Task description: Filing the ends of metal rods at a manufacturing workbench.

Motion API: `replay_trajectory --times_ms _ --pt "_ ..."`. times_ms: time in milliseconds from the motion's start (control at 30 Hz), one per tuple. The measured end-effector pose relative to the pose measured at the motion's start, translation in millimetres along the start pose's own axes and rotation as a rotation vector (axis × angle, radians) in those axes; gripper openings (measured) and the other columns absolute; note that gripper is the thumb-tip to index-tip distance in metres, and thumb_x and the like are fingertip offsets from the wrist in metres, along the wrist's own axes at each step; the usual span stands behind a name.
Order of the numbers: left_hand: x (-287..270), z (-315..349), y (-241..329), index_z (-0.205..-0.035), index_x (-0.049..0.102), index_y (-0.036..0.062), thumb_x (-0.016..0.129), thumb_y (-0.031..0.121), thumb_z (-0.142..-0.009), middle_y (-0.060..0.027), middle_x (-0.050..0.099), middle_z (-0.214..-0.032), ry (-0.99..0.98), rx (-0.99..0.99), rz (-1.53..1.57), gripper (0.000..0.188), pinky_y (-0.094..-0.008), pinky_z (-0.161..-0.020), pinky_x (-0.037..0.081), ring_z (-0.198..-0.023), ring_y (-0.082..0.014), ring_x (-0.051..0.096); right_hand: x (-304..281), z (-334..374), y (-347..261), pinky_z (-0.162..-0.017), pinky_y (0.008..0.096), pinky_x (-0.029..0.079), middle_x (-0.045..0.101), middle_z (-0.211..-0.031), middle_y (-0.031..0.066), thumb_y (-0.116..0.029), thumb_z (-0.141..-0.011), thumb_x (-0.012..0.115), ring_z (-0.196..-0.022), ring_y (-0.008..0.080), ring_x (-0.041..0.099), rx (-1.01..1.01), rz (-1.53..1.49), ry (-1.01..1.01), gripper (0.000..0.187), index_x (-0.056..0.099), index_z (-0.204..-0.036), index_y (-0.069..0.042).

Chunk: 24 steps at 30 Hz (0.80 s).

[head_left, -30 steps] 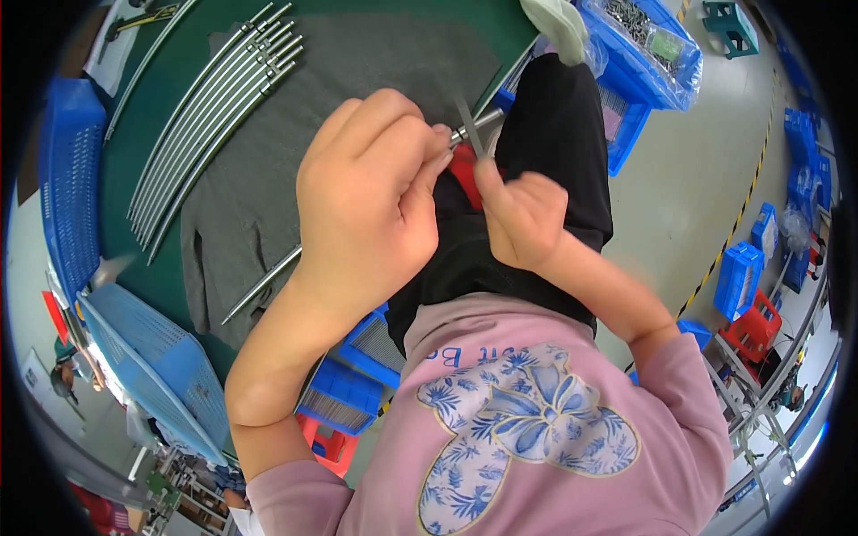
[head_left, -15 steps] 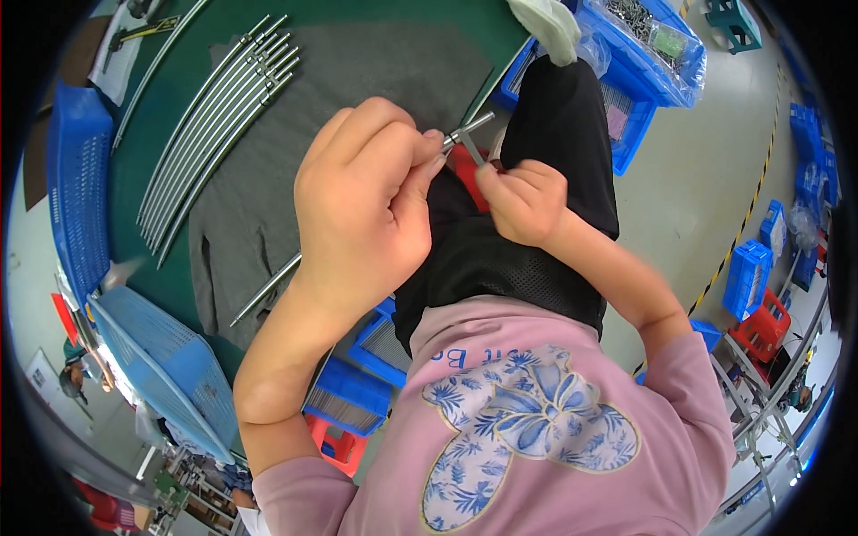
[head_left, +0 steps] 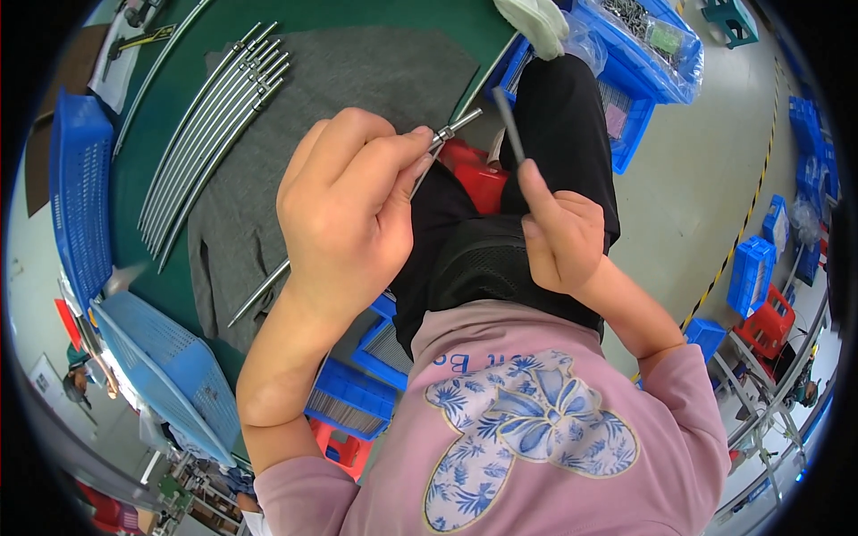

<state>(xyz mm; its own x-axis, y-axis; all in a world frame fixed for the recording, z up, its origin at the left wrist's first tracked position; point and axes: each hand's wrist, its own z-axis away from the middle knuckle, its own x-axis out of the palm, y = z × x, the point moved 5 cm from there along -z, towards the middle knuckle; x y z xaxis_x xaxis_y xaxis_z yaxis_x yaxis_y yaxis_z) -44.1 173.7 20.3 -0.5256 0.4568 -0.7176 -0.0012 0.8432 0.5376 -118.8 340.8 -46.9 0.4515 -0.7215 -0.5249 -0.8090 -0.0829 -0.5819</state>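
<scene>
My left hand (head_left: 344,210) is closed around a slim shiny metal rod (head_left: 261,294), pinching it near its upper end. Just past the fingertips a ringed collar (head_left: 443,134) sits on this rod, and the bare tip sticks out beyond it. The rod's other end shows below my left wrist, over the grey cloth (head_left: 357,67). In my right hand (head_left: 567,234) is a thin, flat grey metal file (head_left: 510,125), gripped at its lower end and pointing up. The file stands apart from the rod, to its right. Several similar collared rods (head_left: 201,143) lie side by side on the green table.
A lone rod (head_left: 154,76) lies farther left on the green tabletop (head_left: 349,12). Blue baskets (head_left: 82,188) line the left side. Blue bins (head_left: 639,134) with metal parts stand at the upper right, near a white cloth item (head_left: 534,25). A red stool (head_left: 483,183) shows between my legs.
My right hand has drawn back to the right and down, lifting the file off the rod and turning it upright. My left hand has shifted slightly left, still holding the rod.
</scene>
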Motion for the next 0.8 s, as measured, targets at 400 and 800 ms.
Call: replay_trajectory --times_ms 400,800 --pt "1 -1 -1 -0.085 0.067 0.0024 0.073 -0.004 -0.067 -0.0061 0.056 -0.076 -0.022 -0.004 0.031 0.020 -0.0333 -0.057 0.044 -0.066 -0.0237 0.054 -5 -19 -13 -0.042 0.0301 0.035 0.046 -0.054 0.0039 0.006 -0.067 0.060 -0.040 0.0181 0.040 0.055 0.040 -0.150 0.061 0.056 -0.127 0.008" --pt "5 -1 -4 -0.082 0.065 0.0028 0.072 -0.003 -0.068 -0.0068 0.056 -0.076 0.021 0.002 0.074 0.017 -0.0347 -0.059 0.044 -0.067 -0.0250 0.054 -26 -113 66 -0.058 0.0306 0.045 0.057 -0.067 0.0097 -0.015 -0.079 0.074 -0.057 0.0208 0.052 0.509 -0.135 0.424 0.039 0.064 -0.111 0.006"
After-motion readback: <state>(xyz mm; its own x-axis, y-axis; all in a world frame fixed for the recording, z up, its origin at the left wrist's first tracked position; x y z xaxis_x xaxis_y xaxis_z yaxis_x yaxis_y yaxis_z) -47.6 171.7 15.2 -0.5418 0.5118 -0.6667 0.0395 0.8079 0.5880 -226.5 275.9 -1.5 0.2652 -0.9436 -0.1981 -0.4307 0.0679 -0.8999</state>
